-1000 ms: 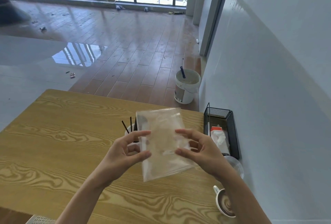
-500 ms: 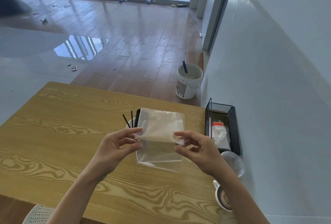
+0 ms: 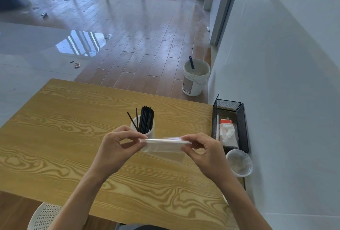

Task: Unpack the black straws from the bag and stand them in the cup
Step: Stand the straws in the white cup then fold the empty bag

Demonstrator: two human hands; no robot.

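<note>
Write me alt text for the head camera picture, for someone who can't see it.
Two bare hands, left hand and right hand, pinch the ends of a folded, empty clear plastic bag above a light wooden table. Just beyond it, a bundle of thin black straws stands in a white cup. A black wire-mesh tray sits by the white wall.

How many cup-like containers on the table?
2: white cup holding the black straws, beyond the hands; clear plastic cup at the right edge by the wall. The arms may hide others.
</note>
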